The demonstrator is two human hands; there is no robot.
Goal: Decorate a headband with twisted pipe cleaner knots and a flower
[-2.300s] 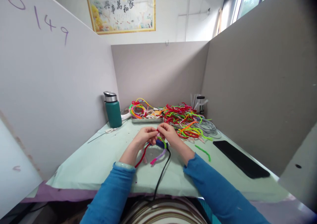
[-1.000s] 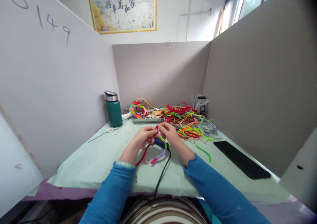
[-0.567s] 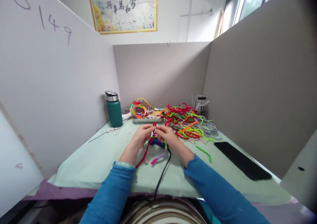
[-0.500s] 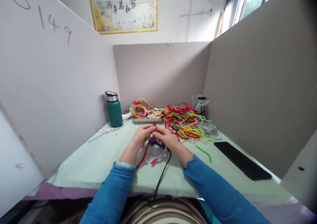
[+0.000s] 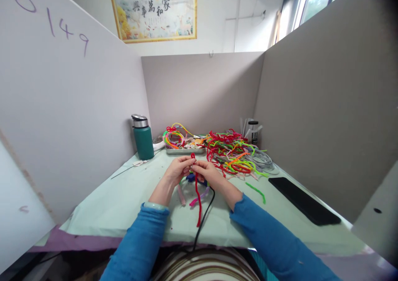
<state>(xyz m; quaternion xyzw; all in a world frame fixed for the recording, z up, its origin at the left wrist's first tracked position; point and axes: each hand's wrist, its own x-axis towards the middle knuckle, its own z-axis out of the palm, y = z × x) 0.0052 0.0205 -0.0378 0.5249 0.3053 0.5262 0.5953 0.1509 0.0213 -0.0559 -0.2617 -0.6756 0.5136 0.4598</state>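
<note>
Near the front middle of the table, my left hand (image 5: 179,170) pinches a red pipe cleaner (image 5: 198,202) close to a small loop at its top. My right hand (image 5: 206,171) grips the same red stem from the other side, fingertips almost touching those of the left. The long tail hangs down toward the table's front edge. Beneath the hands lies a dark blue object (image 5: 190,178), mostly covered, with a pink piece (image 5: 181,196) and a purple-and-pink piece (image 5: 199,199) of fuzzy stem around it. A black cord (image 5: 207,209) runs from there over the front edge.
A teal bottle (image 5: 143,138) stands at back left, beside a metal tray (image 5: 185,151) of small pieces. A tangled heap of coloured pipe cleaners (image 5: 228,150) lies at back right. Further right are a green stem (image 5: 256,192) and a black phone-like slab (image 5: 303,200). Partition walls (image 5: 203,90) surround the table.
The red tail has swung from lower left, under the left wrist, to hang nearly straight down between the hands. Both hands keep almost the same place and grip.
</note>
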